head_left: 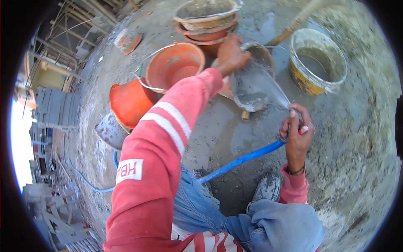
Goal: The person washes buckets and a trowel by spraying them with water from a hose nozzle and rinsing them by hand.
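The pail (245, 86) sat on the wet ground (205, 138), tipped, its mouth turned up and toward the right. That mouth looked like a long oval, its longer axis running from the pail's near edge to its far one.

The left hand (233, 54) was the nearer of the two: it touched the pail at the far left of the rim, that grip curled around the edge and holding it. The right hand (299, 136) stood apart, to the right of the pail and on its near side. Its grip was wrapped around the end of the blue hose (239, 161), thumb up by the outlet; how hard it pressed, I could not tell. From this grip the pail lay ahead and to the left, and the water (273, 86) crossed the gap along that line, straight into the mouth. The hose trailed off on the near side of the pail, toward the left.

Beyond the pail and left stood a stack of tubs (205, 25), close to the left hand. An orange bucket (168, 59) was left of the pail; a yellow bucket (304, 80) stood to its right.
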A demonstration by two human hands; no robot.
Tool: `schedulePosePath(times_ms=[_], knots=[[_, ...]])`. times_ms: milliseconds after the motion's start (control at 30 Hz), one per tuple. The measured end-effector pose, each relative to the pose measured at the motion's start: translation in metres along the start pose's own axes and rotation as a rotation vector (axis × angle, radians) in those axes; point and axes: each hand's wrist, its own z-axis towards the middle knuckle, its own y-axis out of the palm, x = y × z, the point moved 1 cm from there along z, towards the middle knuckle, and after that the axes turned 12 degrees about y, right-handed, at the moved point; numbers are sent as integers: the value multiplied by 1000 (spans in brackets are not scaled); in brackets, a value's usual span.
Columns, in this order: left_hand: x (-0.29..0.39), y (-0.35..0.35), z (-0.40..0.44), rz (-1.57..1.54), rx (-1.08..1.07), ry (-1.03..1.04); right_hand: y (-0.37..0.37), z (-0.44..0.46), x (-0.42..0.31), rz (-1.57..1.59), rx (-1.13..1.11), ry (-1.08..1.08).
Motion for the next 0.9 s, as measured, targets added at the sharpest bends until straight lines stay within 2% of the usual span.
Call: schedulePosePath(times_ms=[133,200,300,367,433,467,500,667,767,900], knots=[[8,-11,0,-41,-4,5,3,6,2,77,-9,-41],[7,-7,2,-74,-72,-60,7,2,-4,32,-39,-63],[-3,3,3,-146,-5,-40,14,-4,-18,-13,-68,-94],[-8,2,5,-189,-70,-31,18,-2,-24,-12,-77,-115],[-12,-1,6,-307,-70,-36,22,1,-26,4,-95,-78],[-15,-1,8,-322,-163,-87,21,4,-26,-3,-74,-67],[-12,-3,8,-323,-170,-82,20,8,-24,1,-66,-66],[-8,-5,1,-309,-91,20,-2,27,18,-2,110,91],[-6,-5,2,-282,-105,-6,-11,18,24,-8,76,168],[-8,0,6,-299,-128,7,-16,12,21,72,125,103]])
